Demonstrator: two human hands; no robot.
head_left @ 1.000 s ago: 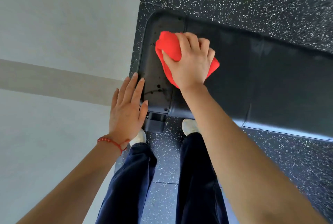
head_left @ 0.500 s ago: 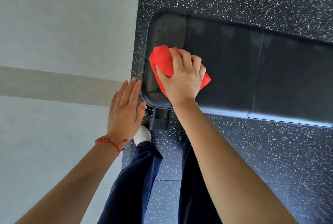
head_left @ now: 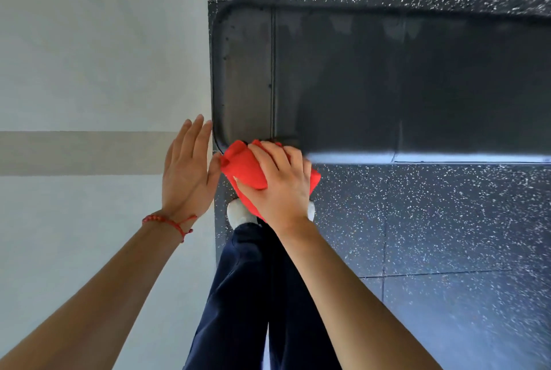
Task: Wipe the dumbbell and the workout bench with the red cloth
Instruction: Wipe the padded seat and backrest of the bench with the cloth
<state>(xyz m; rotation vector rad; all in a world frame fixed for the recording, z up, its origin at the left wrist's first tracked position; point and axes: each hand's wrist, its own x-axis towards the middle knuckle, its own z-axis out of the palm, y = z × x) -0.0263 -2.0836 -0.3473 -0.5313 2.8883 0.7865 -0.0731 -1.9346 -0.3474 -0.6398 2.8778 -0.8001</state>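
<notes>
Since 0.5 s ago your right hand has dragged the red cloth from the top of the pad down to the near edge of the workout bench, at its left corner; 1.0 s ago it was further up the pad.

No container shows here. Your right fingers curl over the bunched cloth and hold it, pressing it against the bench's near corner, so that part of the cloth hangs below the edge. Your left hand is released, fingers straight and together, palm toward the wall, just beside the cloth; you cannot tell whether it touches the wall. A red bead bracelet circles that wrist.

The bench's long axis runs left to right across the view, its rounded end toward the wall and the rest running off the right edge. A seam crosses the pad near that rounded end.

The floor is black rubber with white specks. The wall is pale with 1 beige band. Your dark trousers and white shoes stand below the bench.
</notes>
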